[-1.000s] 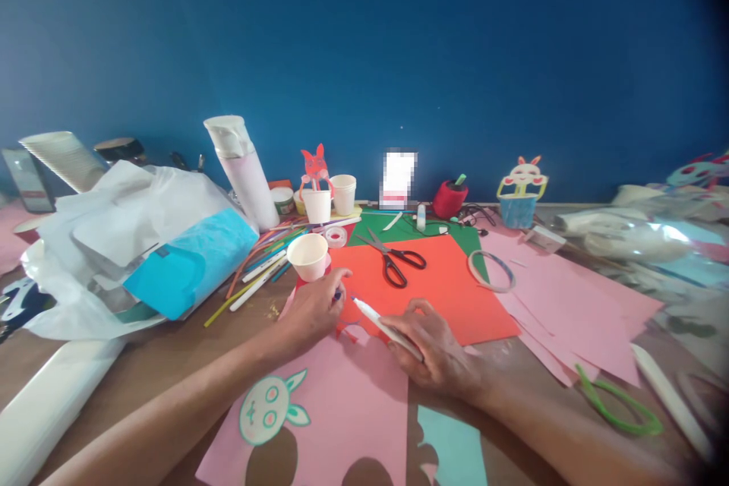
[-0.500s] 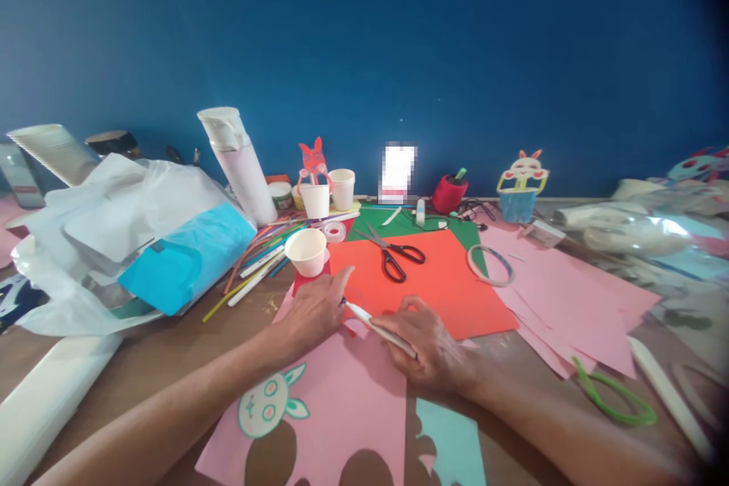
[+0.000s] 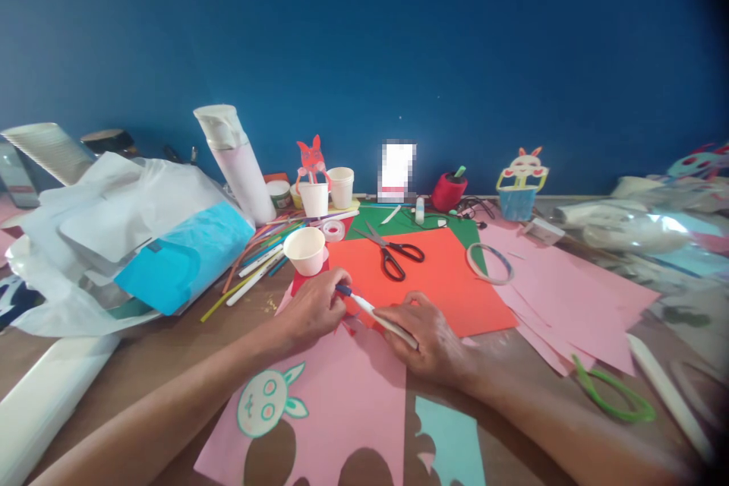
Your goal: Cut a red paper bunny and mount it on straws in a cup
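A white marker (image 3: 364,304) with a dark blue cap (image 3: 343,289) lies slanted between my hands. Its white barrel is gripped by my right hand (image 3: 430,334). At the other end, my left hand (image 3: 319,301) has thumb and fingers closed around the blue cap; whether cap and barrel are joined is hard to tell. Beneath both hands is a pink sheet (image 3: 364,395) with rounded holes cut out of it. A white paper rabbit face (image 3: 265,401) outlined in green rests on its left part. Just beyond my left hand stands a white paper cup (image 3: 304,252).
Black-handled scissors (image 3: 392,254) lie on an orange sheet (image 3: 456,288). Pink sheets (image 3: 575,304) and a green pipe cleaner (image 3: 618,395) are at right. At left sit a plastic bag (image 3: 102,220), several markers (image 3: 256,277) and a tilted white bottle (image 3: 239,175).
My left thumb has folded down from its raised position, and more of the blue cap now shows between my left fingers and the barrel. My right hand stays nearly where it was.
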The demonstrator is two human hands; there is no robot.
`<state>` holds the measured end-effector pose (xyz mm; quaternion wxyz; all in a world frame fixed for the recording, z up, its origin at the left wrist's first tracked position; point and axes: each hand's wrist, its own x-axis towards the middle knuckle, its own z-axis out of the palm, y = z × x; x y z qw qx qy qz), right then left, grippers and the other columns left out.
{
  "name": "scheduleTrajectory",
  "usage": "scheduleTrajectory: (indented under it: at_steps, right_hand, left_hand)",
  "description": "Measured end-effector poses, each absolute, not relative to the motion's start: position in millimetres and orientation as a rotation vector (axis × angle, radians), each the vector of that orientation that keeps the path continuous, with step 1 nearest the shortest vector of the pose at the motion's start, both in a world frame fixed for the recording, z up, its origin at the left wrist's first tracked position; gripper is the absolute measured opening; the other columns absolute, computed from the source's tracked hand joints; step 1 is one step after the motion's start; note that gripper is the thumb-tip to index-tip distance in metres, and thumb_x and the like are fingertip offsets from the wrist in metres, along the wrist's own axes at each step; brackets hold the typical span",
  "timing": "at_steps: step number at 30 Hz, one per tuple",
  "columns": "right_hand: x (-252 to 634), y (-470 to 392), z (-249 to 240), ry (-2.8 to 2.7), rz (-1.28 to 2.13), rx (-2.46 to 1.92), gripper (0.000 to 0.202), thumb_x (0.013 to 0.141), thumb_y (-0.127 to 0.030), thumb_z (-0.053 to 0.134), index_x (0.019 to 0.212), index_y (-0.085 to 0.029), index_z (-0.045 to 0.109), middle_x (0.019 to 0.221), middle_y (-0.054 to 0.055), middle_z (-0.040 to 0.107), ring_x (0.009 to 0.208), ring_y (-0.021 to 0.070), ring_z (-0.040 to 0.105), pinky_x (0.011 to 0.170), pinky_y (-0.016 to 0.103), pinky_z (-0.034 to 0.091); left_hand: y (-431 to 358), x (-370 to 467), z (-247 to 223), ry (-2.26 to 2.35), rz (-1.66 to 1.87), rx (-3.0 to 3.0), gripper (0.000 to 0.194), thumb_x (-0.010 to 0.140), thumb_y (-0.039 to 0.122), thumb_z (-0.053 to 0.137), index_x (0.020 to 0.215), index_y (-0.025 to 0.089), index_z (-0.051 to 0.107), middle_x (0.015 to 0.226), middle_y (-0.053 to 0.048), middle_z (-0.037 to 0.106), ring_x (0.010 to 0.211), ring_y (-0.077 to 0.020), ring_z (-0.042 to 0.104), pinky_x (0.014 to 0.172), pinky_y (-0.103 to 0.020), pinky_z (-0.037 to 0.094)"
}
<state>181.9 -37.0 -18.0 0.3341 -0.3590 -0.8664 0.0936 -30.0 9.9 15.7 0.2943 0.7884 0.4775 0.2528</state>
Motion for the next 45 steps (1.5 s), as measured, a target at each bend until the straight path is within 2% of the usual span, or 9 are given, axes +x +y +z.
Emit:
scheduleTrajectory:
  at_steps: [3,7,13,21,27,32,35,39,45]
  right_hand:
    - [182.4,-36.2,-18.8,-2.256,0.209,-0.933,0.03,0.08,-0.013,0.046,0.109,-0.018,0.053,0.082,0.003,0.066,0.062,0.0129,0.054,0.069,0.031,0.033]
    - [183.4,-34.4,-17.2,-2.288,0.144,-0.933,0.026,0.082,-0.013,0.045,0.106,-0.018,0.055,0.079,0.004,0.066,0.066,0.0136,0.055,0.069,0.031,0.034]
    - [185.6,-32.1,-17.5,-2.326,0.094,-0.935,0.027,0.083,-0.011,0.045,0.107,-0.017,0.055,0.077,0.005,0.064,0.066,0.0142,0.053,0.068,0.031,0.035]
    - [185.5,-32.4,-15.8,-2.311,0.061,-0.923,0.028,0.085,-0.012,0.041,0.111,-0.016,0.05,0.075,0.003,0.062,0.062,0.0134,0.051,0.067,0.03,0.035]
    - [184.0,-35.6,-13.5,-2.316,0.046,-0.933,0.023,0.086,-0.015,0.041,0.108,-0.016,0.049,0.07,0.003,0.059,0.061,0.014,0.05,0.067,0.031,0.035]
    - [183.7,-37.4,-15.7,-2.352,-0.029,-0.88,0.025,0.086,-0.011,0.043,0.111,-0.016,0.045,0.075,0.004,0.062,0.067,0.015,0.054,0.07,0.033,0.035]
    - [183.1,-36.8,-18.8,-2.365,-0.031,-0.892,0.026,0.087,-0.012,0.042,0.112,-0.016,0.045,0.076,0.004,0.063,0.068,0.0154,0.055,0.07,0.033,0.035]
    - [182.5,-34.0,-20.3,-2.356,0.037,-0.931,0.025,0.088,-0.015,0.041,0.113,-0.018,0.046,0.082,0.005,0.064,0.07,0.015,0.056,0.072,0.033,0.034]
    - [187.8,-28.5,-12.7,-2.262,0.254,-0.969,0.028,0.088,-0.036,0.038,0.102,-0.018,0.054,0.089,0.007,0.064,0.078,0.0177,0.056,0.074,0.034,0.037]
  left_hand:
    - [13.8,-30.6,11.3,1.228,0.697,2.061,0.019,0.068,0.01,0.044,0.079,0.02,0.056,0.069,0.001,0.055,0.06,-0.0129,0.048,0.055,-0.022,0.034]
    - [17.1,-30.4,7.1,1.128,0.636,1.955,0.021,0.069,0.011,0.044,0.083,0.018,0.058,0.063,0.003,0.053,0.054,-0.0102,0.044,0.05,-0.02,0.032]
    - [16.0,-28.2,14.1,1.086,0.627,1.783,0.019,0.071,0.015,0.046,0.084,0.017,0.059,0.075,0.0,0.058,0.064,-0.0115,0.049,0.057,-0.021,0.038]
    - [12.2,-28.2,16.7,0.991,0.606,1.637,0.019,0.076,0.023,0.046,0.091,0.018,0.056,0.067,0.003,0.048,0.058,-0.0096,0.042,0.051,-0.019,0.034]
    - [0.3,-23.0,25.9,0.933,0.562,1.647,0.021,0.082,0.023,0.04,0.097,0.019,0.055,0.074,0.001,0.051,0.063,-0.0112,0.046,0.057,-0.021,0.039]
    - [0.3,-20.3,18.1,0.915,0.586,1.781,0.025,0.083,0.023,0.04,0.1,0.019,0.057,0.087,-0.004,0.053,0.075,-0.0152,0.05,0.067,-0.025,0.042]
    - [1.8,-20.0,15.3,0.908,0.593,1.844,0.025,0.082,0.021,0.04,0.098,0.019,0.059,0.087,-0.005,0.054,0.075,-0.0156,0.051,0.068,-0.025,0.041]
    - [6.3,-22.8,17.5,0.886,0.583,1.92,0.021,0.081,0.017,0.041,0.09,0.019,0.06,0.082,-0.002,0.056,0.071,-0.0142,0.051,0.064,-0.023,0.04]
    - [26.8,-39.2,24.2,0.753,0.508,2.196,0.019,0.079,0.025,0.049,0.085,0.019,0.066,0.082,-0.004,0.056,0.072,-0.0134,0.053,0.065,-0.022,0.04]
